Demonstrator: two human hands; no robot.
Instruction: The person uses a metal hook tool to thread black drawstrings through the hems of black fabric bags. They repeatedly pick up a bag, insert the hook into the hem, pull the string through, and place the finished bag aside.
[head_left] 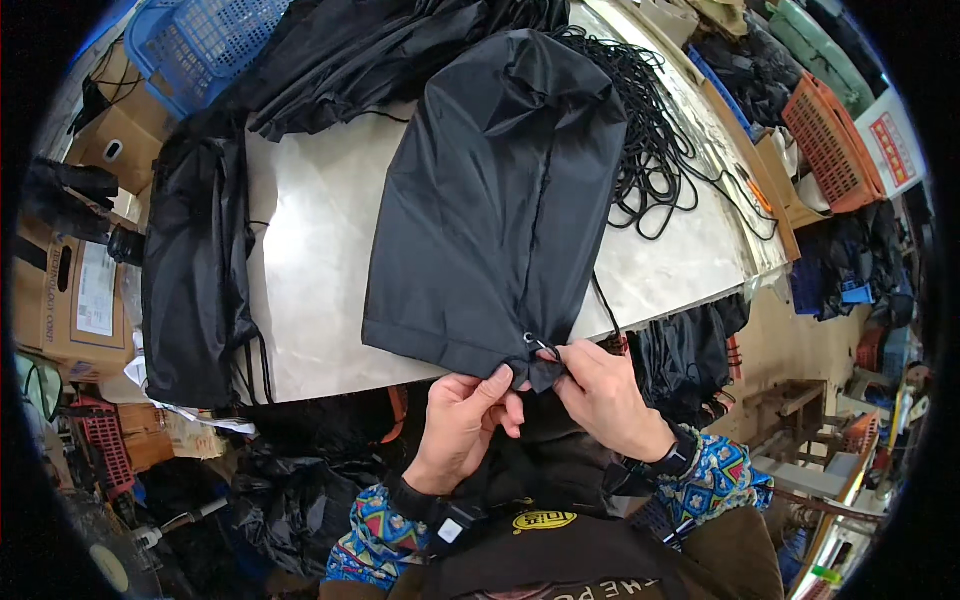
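Note:
A black cloth drawstring bag (pixel 480 210) lies flat on the pale tabletop, its hemmed end toward me at the near edge. My left hand (pixel 465 415) pinches that hem between thumb and fingers. Close beside it, my right hand (pixel 610 395) has its fingertips closed on the bunched corner of the hem. A small silver wire loop (pixel 540 345) pokes out of the cloth by the right fingertips. Down the bag's right side a thin black cord (pixel 605 300) runs toward my right hand; its end is hidden.
A tangled heap of black cord (pixel 650 150) covers the tabletop (pixel 320 260) right of the bag. Folded black bags (pixel 195 270) lie at the left, and more black cloth (pixel 350 60) is piled behind. A blue basket (pixel 205 50) and an orange basket (pixel 830 145) stand beyond.

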